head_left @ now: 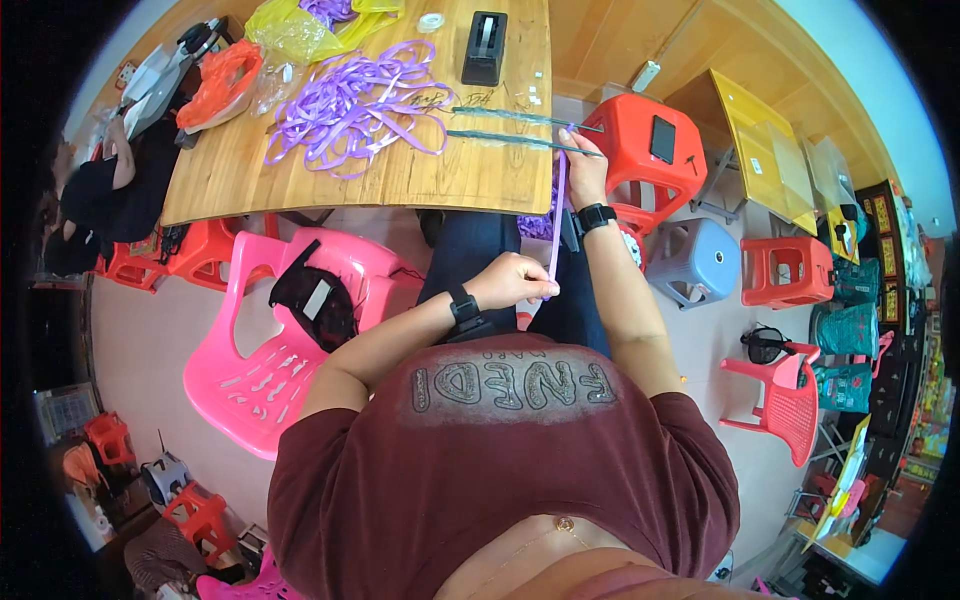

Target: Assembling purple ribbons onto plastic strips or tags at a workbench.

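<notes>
A narrow purple ribbon [557,215] runs taut between my hands in front of the table's right corner. My left hand [508,280] is closed, pinching its lower end near my lap. My right hand [585,170] is closed on its upper part, just off the table edge. Two thin dark strips [500,139] lie on the wooden table [230,190] and stick out past its edge to my right fingers. Whether those fingers also grip the strips, I cannot tell. A tangled heap of purple ribbon [350,108] lies on the table to the left.
A black tape dispenser [484,50] stands farther back, beside yellow [300,30] and red plastic bags [215,85]. On the right, a red stool [640,135] carries a phone [663,140]. A pink chair [250,350] with a black bag is at my left; another person sits far left.
</notes>
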{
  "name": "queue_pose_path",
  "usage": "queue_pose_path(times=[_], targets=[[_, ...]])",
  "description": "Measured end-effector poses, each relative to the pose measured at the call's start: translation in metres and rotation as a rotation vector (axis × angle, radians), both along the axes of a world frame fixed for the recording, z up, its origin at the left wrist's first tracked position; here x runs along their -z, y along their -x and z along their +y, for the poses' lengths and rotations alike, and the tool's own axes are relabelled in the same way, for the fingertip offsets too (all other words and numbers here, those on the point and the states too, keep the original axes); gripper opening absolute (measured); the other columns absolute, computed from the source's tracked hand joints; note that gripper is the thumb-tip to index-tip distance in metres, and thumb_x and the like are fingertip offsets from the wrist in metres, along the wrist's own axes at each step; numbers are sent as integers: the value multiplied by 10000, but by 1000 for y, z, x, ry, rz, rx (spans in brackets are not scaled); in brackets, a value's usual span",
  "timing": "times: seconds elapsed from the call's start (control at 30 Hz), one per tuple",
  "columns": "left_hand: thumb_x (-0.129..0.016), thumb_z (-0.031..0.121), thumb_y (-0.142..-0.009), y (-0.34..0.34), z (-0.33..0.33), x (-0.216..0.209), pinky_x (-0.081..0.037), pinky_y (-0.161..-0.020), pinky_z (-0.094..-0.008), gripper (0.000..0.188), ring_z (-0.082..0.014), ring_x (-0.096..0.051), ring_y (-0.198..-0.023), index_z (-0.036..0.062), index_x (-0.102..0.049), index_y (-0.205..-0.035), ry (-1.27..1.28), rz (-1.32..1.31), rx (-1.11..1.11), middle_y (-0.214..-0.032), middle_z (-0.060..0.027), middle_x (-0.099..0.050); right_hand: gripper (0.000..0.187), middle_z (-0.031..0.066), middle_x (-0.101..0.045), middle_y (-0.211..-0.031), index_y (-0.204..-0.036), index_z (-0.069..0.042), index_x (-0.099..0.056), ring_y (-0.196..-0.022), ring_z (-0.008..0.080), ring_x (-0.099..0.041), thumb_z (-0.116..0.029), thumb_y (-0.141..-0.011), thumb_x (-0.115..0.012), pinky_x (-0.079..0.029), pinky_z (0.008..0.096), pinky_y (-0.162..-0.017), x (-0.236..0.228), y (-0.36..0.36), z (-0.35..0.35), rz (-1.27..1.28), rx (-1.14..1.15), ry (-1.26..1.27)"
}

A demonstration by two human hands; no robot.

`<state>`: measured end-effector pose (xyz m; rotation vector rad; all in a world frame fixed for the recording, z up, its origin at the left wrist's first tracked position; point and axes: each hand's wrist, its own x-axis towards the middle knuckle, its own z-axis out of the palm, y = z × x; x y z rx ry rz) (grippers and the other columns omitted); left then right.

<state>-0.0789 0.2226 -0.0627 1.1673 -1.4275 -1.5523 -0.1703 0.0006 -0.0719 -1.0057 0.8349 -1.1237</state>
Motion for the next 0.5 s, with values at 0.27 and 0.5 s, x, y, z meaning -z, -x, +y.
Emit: queue_pose_path(times=[0.27, 0.5], targets=[[-697, 234, -902, 3, -5, 3, -517, -602, -257, 258, -99, -636, -630, -22, -715, -868, -67, 6, 42, -726, -51, -679, 242, -35, -653, -737, -1055, -4, -719, -606, 28, -526, -188, -897, -717, -378, 181, -534, -3, 0, -4, 94, -50, 44], [-701, 215, -909, 4, -8, 6, -534, -612, -255, 238, -95, -650, -667, -22, -716, -919, -59, -1, 75, -771, -44, -688, 194, 21, -667, -780, -1036, 34, -689, -639, 74, -579, -94, -891, -706, -447, 203, -589, 0, 4, -11, 103, -64, 77]])
